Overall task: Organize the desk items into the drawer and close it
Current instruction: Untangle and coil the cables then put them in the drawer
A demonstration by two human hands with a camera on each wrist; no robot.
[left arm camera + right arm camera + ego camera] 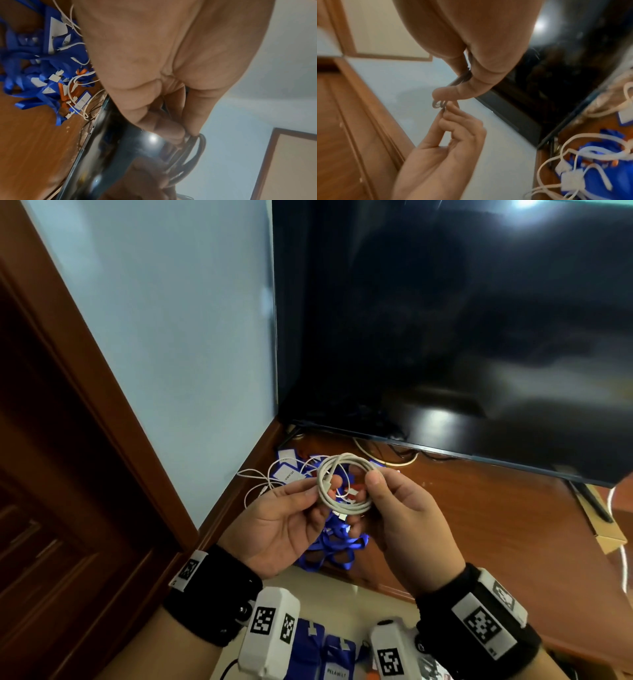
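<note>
1. While both hands hold the cable (346, 486) above the desk (479, 529), the left hand (284, 525) pinches one side of the coil and the right hand (407, 518) pinches the other.
2. Tuck the loose end through and keep the loops pressed together so they don't spring open.
3. It looks white, thin, wound in a neat ring.

A pale blue-grey wall (144, 330) fills the upper left, meeting a dark reddish-brown wooden door frame (78, 392) that slants down the left side, with a panelled door (37, 508) beside it. To the right stands a large black television screen (462, 320), switched off, with a bright spot of light reflected near its top edge. It stands on a glossy reddish-brown wooden surface (496, 529) set into the corner. Below the surface's front edge, pale floor tiles (329, 594) show.
</note>
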